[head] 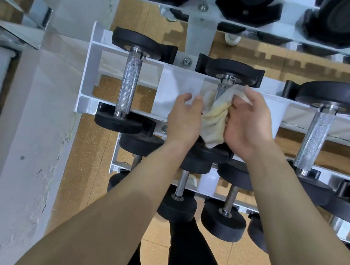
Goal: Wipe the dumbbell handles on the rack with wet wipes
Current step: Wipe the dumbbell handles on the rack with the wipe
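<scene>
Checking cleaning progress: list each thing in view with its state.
rack, standing, loaded with dumbbells
left dumbbell, on the rack, handle bare
right dumbbell, on the rack, handle bare
middle dumbbell, on the rack, handle mostly covered
wipe, crumpled, wrapped round the middle dumbbell's handle
left hand, holds the wipe's left side
right hand, pinches the wipe's right side

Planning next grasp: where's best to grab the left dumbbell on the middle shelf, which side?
Take the left dumbbell by its knurled handle, mid-length, from above: it lies bare across the rack's rails, black weights blocking both ends.
</scene>
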Available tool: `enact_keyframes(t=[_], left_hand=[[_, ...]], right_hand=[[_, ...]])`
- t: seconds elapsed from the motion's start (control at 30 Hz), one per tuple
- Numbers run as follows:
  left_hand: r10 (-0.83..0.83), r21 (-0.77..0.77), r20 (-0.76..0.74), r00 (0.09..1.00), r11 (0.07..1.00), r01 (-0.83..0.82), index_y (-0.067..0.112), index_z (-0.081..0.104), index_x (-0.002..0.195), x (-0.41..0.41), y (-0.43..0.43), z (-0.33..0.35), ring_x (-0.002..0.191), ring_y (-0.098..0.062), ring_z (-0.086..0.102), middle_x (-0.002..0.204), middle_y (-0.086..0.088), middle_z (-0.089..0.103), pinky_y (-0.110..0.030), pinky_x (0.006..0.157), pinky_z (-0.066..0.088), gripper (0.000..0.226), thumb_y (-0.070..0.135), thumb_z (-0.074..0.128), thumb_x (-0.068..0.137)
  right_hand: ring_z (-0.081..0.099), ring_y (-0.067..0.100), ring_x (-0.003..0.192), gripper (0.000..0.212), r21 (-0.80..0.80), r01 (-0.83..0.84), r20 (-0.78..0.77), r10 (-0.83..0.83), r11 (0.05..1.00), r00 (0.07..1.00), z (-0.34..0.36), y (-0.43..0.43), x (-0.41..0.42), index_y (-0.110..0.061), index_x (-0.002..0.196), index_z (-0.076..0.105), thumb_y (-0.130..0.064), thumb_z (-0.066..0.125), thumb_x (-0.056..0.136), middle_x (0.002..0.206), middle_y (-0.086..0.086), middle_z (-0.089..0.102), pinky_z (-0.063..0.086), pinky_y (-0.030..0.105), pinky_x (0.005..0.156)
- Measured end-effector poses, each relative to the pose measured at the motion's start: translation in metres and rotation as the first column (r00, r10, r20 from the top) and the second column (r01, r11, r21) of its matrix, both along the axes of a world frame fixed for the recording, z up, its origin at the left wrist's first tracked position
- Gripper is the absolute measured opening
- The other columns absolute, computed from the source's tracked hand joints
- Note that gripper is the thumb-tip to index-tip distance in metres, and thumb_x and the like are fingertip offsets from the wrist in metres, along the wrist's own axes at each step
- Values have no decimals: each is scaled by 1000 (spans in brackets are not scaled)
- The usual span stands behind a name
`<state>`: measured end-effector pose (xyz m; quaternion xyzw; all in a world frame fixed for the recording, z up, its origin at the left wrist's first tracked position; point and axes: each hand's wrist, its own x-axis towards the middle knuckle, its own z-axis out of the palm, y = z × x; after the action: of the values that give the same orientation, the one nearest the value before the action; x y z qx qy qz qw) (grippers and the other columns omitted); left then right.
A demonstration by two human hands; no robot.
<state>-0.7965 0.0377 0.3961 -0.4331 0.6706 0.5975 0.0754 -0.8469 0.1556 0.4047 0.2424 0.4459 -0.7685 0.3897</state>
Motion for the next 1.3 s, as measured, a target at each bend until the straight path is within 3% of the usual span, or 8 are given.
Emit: enact_keyframes(t=[0.23,0.37,0.63,0.77,0.9,1.0,1.1,1.3], left_hand=[[-444,20,7,896,896,444,22,60,119,-5,-16,11,91,-6,63,99,11,63,-17,78,49,45,40,81,83],[-537,-40,53,842,842,539,21,71,93,-11,-42,23,67,0,61,77,11,66,-11,54,43,19,31,83,82],[-546,203,-119,829,804,559,16,65,94,-41,-70,32,89,-11,68,92,-7,71,-25,86,53,16,10,77,86],[-460,-31,-59,886,888,459,18,62,100,-47,-66,16,70,0,63,90,8,64,-12,64,48,24,10,78,85],[-70,-446,-167,983,895,-12,25,54,96,-25,-41,8,93,-13,57,103,3,59,-29,87,50,21,12,66,86],[25,-210,-144,989,976,-55,20,59,103,-1,-12,16,94,-6,57,110,6,63,-19,79,44,14,14,60,91],[-185,37,54,981,982,183,15,62,118,-2,18,14,98,-9,66,108,7,70,-25,82,50,33,27,68,89],[-204,34,90,975,979,202,17,61,69,-47,41,8,63,-12,66,63,4,67,-31,69,57,18,17,71,84]], right_hand=[[67,31,102,46,268,39,-129,-5,963,992,4,15,16,-4,129,61,8,47,86,114,18,68,54,41,92],[72,19,87,40,448,46,-221,60,893,974,2,14,17,-9,125,58,10,62,90,102,9,68,60,26,70],[56,9,52,16,478,-95,-187,207,873,960,-2,15,4,-11,97,59,3,65,91,75,3,61,54,30,62],[55,12,53,13,506,-71,-108,144,860,984,-5,27,5,-13,94,58,-2,65,90,78,4,62,53,30,60],[56,7,67,33,725,34,-223,188,688,957,0,21,18,-19,113,48,-16,71,89,86,-4,56,49,22,59],[53,-2,68,30,791,226,-439,271,568,856,8,11,33,-20,113,47,-11,63,89,83,-6,55,42,14,63],[63,5,94,28,751,163,-406,253,640,878,6,1,45,-22,114,60,-7,50,92,102,-7,67,52,27,89],[57,6,104,21,694,398,-436,-90,599,896,-5,-16,71,-24,111,55,-9,47,99,116,-3,59,42,11,84]])
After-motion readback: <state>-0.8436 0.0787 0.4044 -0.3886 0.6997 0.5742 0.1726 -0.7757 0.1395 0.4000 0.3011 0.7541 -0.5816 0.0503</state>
